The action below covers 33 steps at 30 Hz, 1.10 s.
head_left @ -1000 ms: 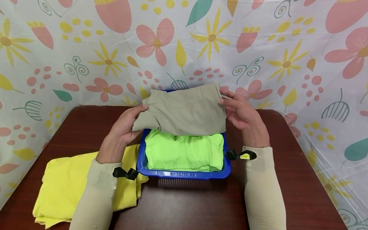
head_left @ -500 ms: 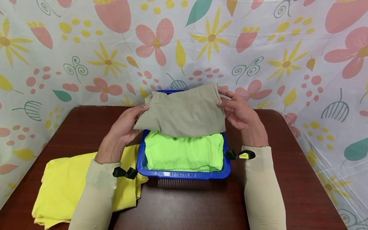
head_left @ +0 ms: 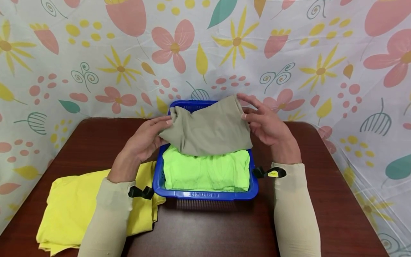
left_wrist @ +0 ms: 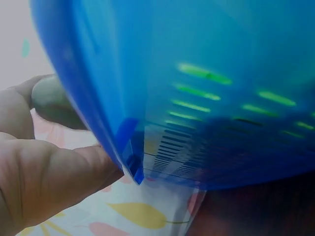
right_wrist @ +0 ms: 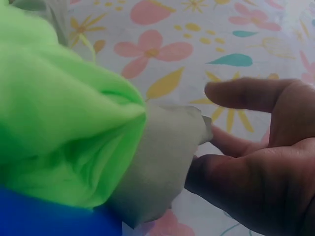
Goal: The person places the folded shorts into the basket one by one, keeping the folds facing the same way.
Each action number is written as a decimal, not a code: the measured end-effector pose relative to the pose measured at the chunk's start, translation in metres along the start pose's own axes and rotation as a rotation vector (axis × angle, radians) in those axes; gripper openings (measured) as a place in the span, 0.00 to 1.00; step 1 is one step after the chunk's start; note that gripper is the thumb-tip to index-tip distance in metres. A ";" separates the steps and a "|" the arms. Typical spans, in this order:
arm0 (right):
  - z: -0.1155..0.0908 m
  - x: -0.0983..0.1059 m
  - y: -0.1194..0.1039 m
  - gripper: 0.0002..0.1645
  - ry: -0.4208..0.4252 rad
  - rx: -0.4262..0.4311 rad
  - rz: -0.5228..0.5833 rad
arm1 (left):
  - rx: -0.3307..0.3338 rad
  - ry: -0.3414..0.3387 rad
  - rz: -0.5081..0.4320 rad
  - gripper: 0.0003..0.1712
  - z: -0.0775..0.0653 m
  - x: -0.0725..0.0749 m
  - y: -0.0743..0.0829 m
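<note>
A folded grey garment (head_left: 212,128) lies tilted over the back part of a blue plastic basket (head_left: 205,195). In front of it, inside the basket, sits a folded bright green garment (head_left: 205,171). My left hand (head_left: 146,139) pinches the grey garment's left end, beside the basket's rim. At the opposite end, my right hand (head_left: 266,123) holds the edge between thumb and fingers, its index finger stretched out. The right wrist view shows the thumb against the grey fabric (right_wrist: 160,157). Slotted basket wall (left_wrist: 197,49) hides much of the left wrist view.
A folded yellow garment (head_left: 74,207) lies on the dark wooden table (head_left: 205,228) to the left, partly under my left forearm. Behind the table hangs a flower-printed curtain (head_left: 205,46), close to the basket's back.
The grey garment's left end has moved right and inward with my left hand, and its upper right corner has shifted left. More of the basket's back rim shows. The green and yellow garments stay put.
</note>
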State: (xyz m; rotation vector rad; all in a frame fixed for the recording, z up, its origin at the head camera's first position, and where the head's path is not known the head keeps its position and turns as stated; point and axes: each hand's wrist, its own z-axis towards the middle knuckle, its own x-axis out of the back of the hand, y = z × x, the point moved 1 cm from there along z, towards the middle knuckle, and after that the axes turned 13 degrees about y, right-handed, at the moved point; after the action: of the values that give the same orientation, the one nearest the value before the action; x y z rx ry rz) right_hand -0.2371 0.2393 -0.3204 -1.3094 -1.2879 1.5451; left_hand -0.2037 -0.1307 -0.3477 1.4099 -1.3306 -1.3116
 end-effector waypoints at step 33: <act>0.000 0.000 0.003 0.43 -0.017 -0.033 -0.174 | -0.093 0.186 -0.152 0.31 0.008 0.007 -0.002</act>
State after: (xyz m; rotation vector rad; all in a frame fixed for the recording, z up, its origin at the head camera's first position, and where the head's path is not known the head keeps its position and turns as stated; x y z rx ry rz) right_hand -0.2370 0.2383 -0.3231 -1.1731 -1.4043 1.4224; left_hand -0.2120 -0.1362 -0.3521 1.5513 -1.0445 -1.2877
